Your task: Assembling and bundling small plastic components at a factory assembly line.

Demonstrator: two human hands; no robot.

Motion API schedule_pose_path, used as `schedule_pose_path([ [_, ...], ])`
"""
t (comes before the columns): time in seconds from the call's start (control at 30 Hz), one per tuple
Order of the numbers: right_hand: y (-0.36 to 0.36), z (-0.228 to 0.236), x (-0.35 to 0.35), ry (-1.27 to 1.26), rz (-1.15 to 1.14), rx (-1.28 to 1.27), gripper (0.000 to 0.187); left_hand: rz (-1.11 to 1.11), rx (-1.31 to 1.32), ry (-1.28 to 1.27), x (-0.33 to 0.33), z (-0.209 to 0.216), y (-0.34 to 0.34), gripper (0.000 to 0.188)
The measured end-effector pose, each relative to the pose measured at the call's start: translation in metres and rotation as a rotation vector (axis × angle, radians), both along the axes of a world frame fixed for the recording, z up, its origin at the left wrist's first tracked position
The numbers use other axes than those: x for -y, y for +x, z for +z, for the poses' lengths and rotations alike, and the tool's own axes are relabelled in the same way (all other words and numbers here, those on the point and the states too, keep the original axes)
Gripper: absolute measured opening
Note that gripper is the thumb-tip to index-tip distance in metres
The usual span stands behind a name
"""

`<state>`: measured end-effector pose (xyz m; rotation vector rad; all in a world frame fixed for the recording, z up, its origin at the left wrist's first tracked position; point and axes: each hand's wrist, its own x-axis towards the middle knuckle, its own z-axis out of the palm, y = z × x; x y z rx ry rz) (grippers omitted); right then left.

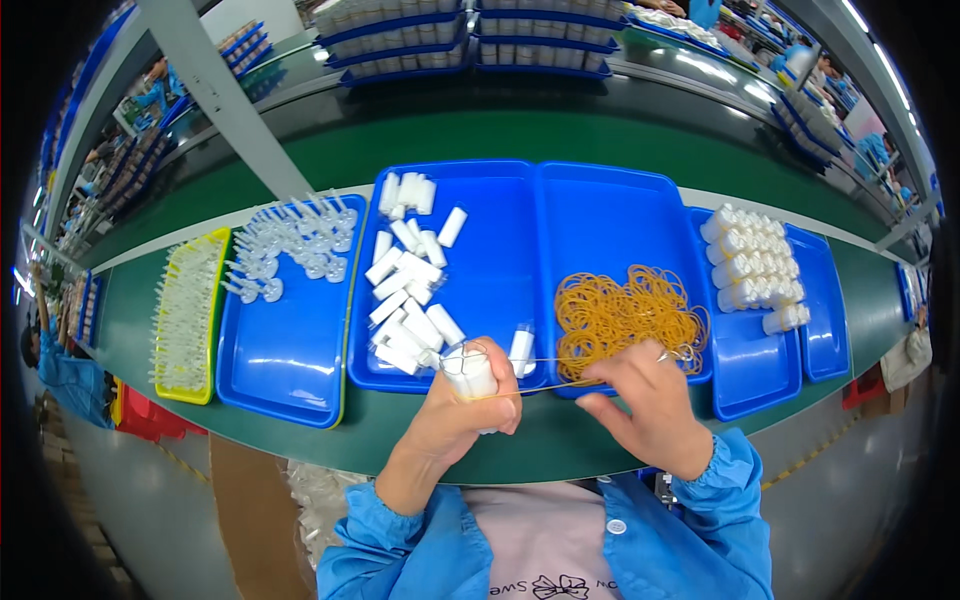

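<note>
Clock positions are taken from the left hand (465, 405), with twelve toward the far side of the bench.

Article under inspection: a white cylindrical item (468, 374), upright with a slight tilt, clasped in the left hand, fingers and thumb wrapped around it. Its body is smooth and plain white; clear, glossy material shows at the upper end. Whether it is one piece or several cannot be told.

A thin yellowish rubber band (545, 388) runs taut from the item to the right hand (650, 400) at three o'clock. The right hand's bent fingers hold the band's far end; its thumb stands apart.

Loose white cylinders (405, 280) in clear wrap lie at eleven o'clock in a blue tray (485, 240). A heap of amber rubber bands (630, 315) sits at two o'clock.

Markings: the pale shirt (535, 515), at five o'clock, carries dark lettering, seen upside down, beside a bow drawing (560, 588). Any print on the white pieces is too small to make out.
</note>
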<state>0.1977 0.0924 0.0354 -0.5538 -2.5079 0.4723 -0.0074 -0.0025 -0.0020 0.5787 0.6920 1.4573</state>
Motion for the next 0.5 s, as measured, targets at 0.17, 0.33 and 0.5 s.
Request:
schedule_pose_path([
  [0.17, 0.007, -0.005, 0.013, -0.912, 0.546, -0.419, 0.016, 0.045, 0.562, 0.023, 0.009, -0.037, -0.002, 0.041],
  [0.33, 0.003, -0.043, 0.021, -1.960, 0.631, -1.096, 0.031, 0.160, 0.128, 0.218, 0.006, -0.031, 0.012, 0.047],
  [0.5, -0.011, -0.059, 0.018, -2.071, 0.599, -0.891, 0.064, 0.220, -0.407, 0.246, 0.010, -0.020, 0.008, 0.072],
])
